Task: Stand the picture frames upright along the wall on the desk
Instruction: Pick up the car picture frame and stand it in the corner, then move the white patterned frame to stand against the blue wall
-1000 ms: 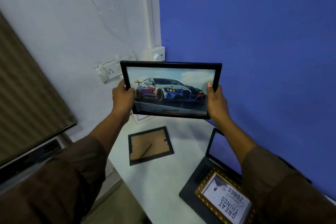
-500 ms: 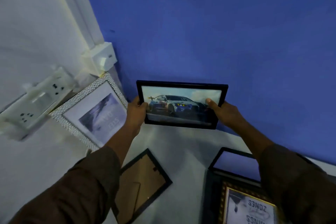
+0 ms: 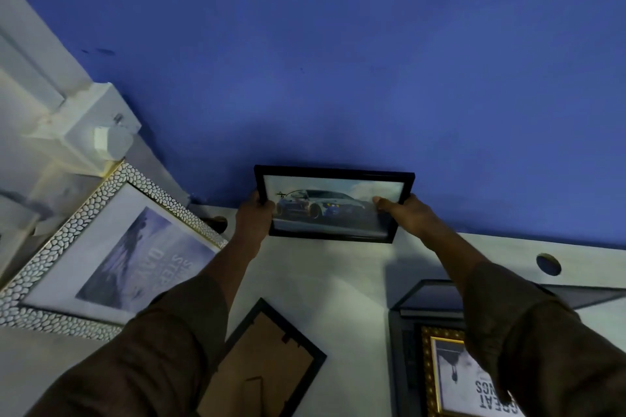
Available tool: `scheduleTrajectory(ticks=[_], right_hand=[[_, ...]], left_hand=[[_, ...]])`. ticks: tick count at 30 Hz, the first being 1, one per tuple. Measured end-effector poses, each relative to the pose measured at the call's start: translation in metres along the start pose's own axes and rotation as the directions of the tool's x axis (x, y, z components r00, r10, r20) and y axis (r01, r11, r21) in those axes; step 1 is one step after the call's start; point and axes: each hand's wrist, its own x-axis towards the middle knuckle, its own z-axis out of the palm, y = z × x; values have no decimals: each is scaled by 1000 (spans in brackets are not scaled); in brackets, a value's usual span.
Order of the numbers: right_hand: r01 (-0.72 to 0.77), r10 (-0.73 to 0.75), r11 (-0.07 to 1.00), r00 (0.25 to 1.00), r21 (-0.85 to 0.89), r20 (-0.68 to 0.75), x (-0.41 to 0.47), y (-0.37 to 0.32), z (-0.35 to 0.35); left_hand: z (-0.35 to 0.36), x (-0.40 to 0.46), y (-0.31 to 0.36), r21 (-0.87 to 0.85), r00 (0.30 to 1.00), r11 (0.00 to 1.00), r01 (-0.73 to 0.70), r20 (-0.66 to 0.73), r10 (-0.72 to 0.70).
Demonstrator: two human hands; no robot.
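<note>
A black-framed car picture [image 3: 333, 203] is upright at the back of the white desk [image 3: 355, 284], close against the blue wall [image 3: 338, 61]. My left hand [image 3: 254, 215] grips its left side and my right hand [image 3: 404, 215] grips its right side. A white pebble-textured frame [image 3: 108, 247] leans upright in the left corner. A black frame [image 3: 267, 362] lies face down on the desk near me. A gold-edged frame [image 3: 440, 376] with text lies flat on a larger dark frame [image 3: 403, 349] at the right.
A white switch box [image 3: 98, 132] and conduit are fixed to the white wall at the left corner. Two round cable holes [image 3: 548, 264] pierce the desk's back edge. A dark glass-fronted frame [image 3: 440, 291] lies flat under my right forearm.
Both hands have carried the car picture away from me and down to the desk's back edge by the blue wall. My head has leaned in closer over the desk.
</note>
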Motion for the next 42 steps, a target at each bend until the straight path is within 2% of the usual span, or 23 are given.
scheduleTrajectory(ticks=[4,7,11,16,21,24,28,31,33,37,40,42], right_hand=[[-9,10,998,999,56,-33,3,0,7],[-15,19,997,998,74,-59,5,-2,12],[-15,19,999,994,35,-109,-1,-7,14],[-1,-14,998,965,-59,-262,-23,-22,13],[166,-170,985,907,-45,-386,-58,-28,32],[261,-307,951,864,-165,-399,-81,-30,53],[375,-451,883,844,-283,-290,-106,-33,80],[497,-557,802,823,-330,-114,-124,-39,100],[547,-572,769,820,-332,25,-136,-44,112],[675,-613,666,738,-319,282,-164,-62,139],[738,-637,622,672,-263,378,-177,-83,159],[742,-622,625,661,-242,420,-180,-98,173]], left_hand=[[0,4,4,58,997,996,-64,40,62],[3,6,7,33,995,996,-89,49,87],[5,10,3,-8,996,998,-62,56,63],[9,6,-4,-48,999,999,-6,45,8],[5,-25,-15,-85,1000,996,10,0,-10],[1,-49,-30,-100,999,995,16,-26,-18],[-10,-86,-47,-142,993,989,41,-105,-56],[-26,-116,-68,-257,960,962,88,-237,-151],[-39,-138,-80,-326,933,942,83,-307,-189],[-76,-178,-103,-355,856,933,53,-465,-226],[-102,-198,-119,-368,803,927,68,-531,-270],[-120,-205,-128,-391,765,917,81,-565,-309]])
